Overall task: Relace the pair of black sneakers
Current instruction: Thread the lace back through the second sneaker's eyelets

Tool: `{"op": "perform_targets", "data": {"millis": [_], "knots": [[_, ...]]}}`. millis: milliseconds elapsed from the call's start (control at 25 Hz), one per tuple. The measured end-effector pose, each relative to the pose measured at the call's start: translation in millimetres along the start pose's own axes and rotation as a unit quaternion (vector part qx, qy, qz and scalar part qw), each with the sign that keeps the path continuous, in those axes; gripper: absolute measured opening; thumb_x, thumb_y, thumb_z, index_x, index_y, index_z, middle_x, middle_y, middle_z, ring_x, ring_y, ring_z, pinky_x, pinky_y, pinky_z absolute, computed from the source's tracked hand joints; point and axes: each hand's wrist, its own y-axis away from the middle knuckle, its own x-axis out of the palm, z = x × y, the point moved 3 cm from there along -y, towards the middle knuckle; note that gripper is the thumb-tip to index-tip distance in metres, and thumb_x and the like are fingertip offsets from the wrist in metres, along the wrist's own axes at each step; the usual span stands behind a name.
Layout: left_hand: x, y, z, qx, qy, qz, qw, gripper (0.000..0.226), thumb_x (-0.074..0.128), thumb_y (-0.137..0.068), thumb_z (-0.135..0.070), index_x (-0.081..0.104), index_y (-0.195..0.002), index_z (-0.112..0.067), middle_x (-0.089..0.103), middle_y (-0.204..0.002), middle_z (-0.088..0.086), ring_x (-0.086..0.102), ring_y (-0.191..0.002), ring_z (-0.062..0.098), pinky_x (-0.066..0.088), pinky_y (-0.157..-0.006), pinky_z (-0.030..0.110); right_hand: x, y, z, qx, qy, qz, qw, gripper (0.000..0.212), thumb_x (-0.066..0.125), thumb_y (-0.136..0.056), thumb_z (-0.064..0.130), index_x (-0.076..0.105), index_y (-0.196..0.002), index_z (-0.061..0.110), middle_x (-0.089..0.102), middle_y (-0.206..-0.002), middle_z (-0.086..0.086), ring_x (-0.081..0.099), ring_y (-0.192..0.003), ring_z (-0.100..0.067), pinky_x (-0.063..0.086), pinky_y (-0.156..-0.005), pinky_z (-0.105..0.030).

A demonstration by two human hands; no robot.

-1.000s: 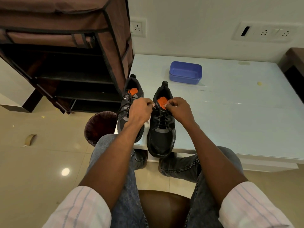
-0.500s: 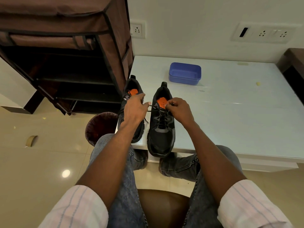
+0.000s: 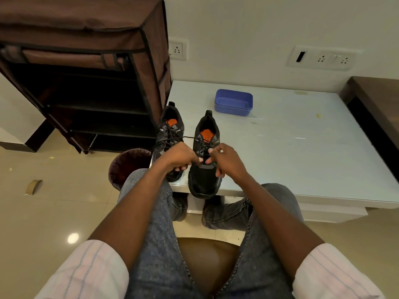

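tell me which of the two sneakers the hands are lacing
The right sneaker, nearer the blue tub; both hands pinch its lace.

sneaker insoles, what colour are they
Orange, inside both black sneakers: the left one and the right one. The head view, the only one, shows them.

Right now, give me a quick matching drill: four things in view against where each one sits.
Things:
1. blue container
2. right-hand sneaker
3. waste bin
4. left-hand sneaker

Places:
A. on the floor beside the table's corner
B. toe overhanging the table's near edge, both hands at its laces
C. farther back on the table, towards the wall
D. on the table next to the brown rack

Pairs: 1-C, 2-B, 3-A, 4-D
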Motion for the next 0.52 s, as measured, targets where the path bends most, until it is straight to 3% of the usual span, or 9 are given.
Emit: {"op": "perform_targets", "data": {"millis": [80, 160, 240, 320, 400, 480, 520], "knots": [[9, 13, -4, -0.001, 0.037, 0.148, 0.988, 0.022, 0.072, -0.089, -0.026, 0.074, -0.092, -0.004, 0.051, -0.059, 0.000, 0.040, -0.041, 0.008, 0.029, -0.036, 0.019, 4, 11, -4, -0.003, -0.029, 0.064, 0.997, 0.022, 0.052, -0.100, 0.029, 0.050, -0.102, 0.008, 0.075, -0.080, -0.007, 0.051, -0.041, -0.022, 0.040, -0.041, -0.026], [18, 27, -6, -0.011, 0.021, 0.296, 0.955, 0.026, 0.066, -0.094, -0.022, 0.072, -0.111, -0.003, 0.057, -0.066, 0.003, 0.044, -0.043, 0.006, 0.033, -0.035, 0.016, 4, 15, -3, -0.022, -0.120, 0.083, 0.989, 0.014, 0.058, -0.097, 0.019, 0.051, -0.102, 0.007, 0.076, -0.082, -0.004, 0.052, -0.047, -0.019, 0.040, -0.045, -0.027], [23, 35, -2, -0.025, 0.001, 0.374, 0.927, 0.031, 0.064, -0.095, -0.017, 0.067, -0.119, 0.003, 0.062, -0.070, 0.006, 0.048, -0.044, 0.006, 0.037, -0.036, 0.015, -3, 12, -1, -0.041, -0.241, 0.067, 0.967, 0.009, 0.060, -0.093, 0.008, 0.052, -0.098, 0.009, 0.075, -0.089, -0.009, 0.058, -0.062, -0.017, 0.044, -0.056, -0.025], [17, 32, 1, -0.036, 0.018, 0.320, 0.946, 0.032, 0.068, -0.092, -0.017, 0.067, -0.117, 0.003, 0.062, -0.069, 0.005, 0.046, -0.044, 0.006, 0.034, -0.036, 0.016, -16, 8, -2, -0.037, -0.370, 0.049, 0.927, 0.006, 0.057, -0.092, 0.003, 0.056, -0.093, 0.009, 0.071, -0.083, -0.010, 0.060, -0.072, -0.019, 0.050, -0.069, -0.029], [6, 21, -1, -0.017, 0.078, 0.143, 0.986, 0.028, 0.071, -0.090, -0.019, 0.070, -0.112, -0.002, 0.061, -0.073, 0.002, 0.043, -0.045, 0.006, 0.030, -0.037, 0.017, -30, 6, -6, -0.023, -0.456, 0.037, 0.889, 0.009, 0.052, -0.093, 0.004, 0.057, -0.088, 0.010, 0.063, -0.077, -0.008, 0.059, -0.070, -0.021, 0.053, -0.074, -0.034], [-4, 13, -7, 0.046, 0.180, -0.016, 0.982, 0.033, 0.068, -0.091, -0.011, 0.063, -0.123, -0.009, 0.066, -0.098, 0.003, 0.047, -0.049, 0.007, 0.034, -0.038, 0.019, -39, 5, -9, -0.021, -0.436, 0.018, 0.899, 0.009, 0.050, -0.093, 0.004, 0.056, -0.089, 0.010, 0.062, -0.077, -0.009, 0.052, -0.059, -0.019, 0.049, -0.060, -0.032], [-5, 11, -13, 0.088, 0.228, -0.031, 0.969, 0.043, 0.065, -0.091, -0.005, 0.057, -0.132, -0.013, 0.065, -0.115, 0.002, 0.050, -0.052, 0.008, 0.037, -0.039, 0.019, -39, 5, -8, -0.025, -0.397, 0.013, 0.917, 0.008, 0.051, -0.093, 0.003, 0.056, -0.090, 0.009, 0.062, -0.077, -0.010, 0.047, -0.053, -0.017, 0.042, -0.053, -0.029]]}}
